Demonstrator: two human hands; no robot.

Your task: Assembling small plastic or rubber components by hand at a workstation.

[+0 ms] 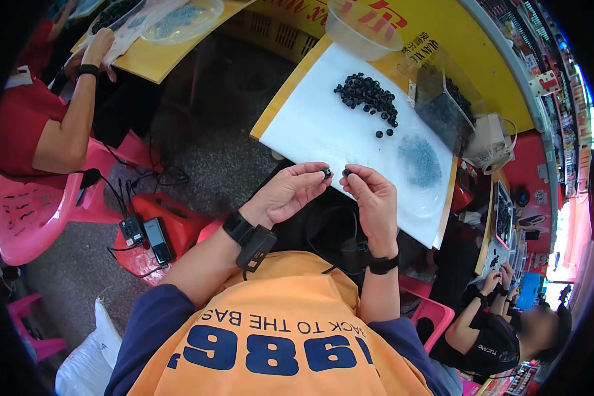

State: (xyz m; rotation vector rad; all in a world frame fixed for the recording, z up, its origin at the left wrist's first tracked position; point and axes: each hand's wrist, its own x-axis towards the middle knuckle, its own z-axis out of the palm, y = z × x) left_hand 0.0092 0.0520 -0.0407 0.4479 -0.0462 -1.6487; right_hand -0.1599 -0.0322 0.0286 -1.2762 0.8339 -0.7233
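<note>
My left hand [289, 193] pinches a small black ring [326, 173] between thumb and fingertips, palm turned up. My right hand [373, 198] holds another small black piece [346, 173] at its fingertips, a short gap from the first. Both hands hover over the near edge of a white sheet [323, 129] on a yellow table. A pile of black rings [368, 96] lies farther back on the sheet, with a few loose ones [384, 133] near it.
A clear plastic bag with small grey-blue parts [419, 162] lies right of my hands. A clear bin of black parts [445, 105] and a clear bowl [363, 30] stand behind. Another person [53, 119] sits at left on a pink chair, a third person [501, 330] at lower right.
</note>
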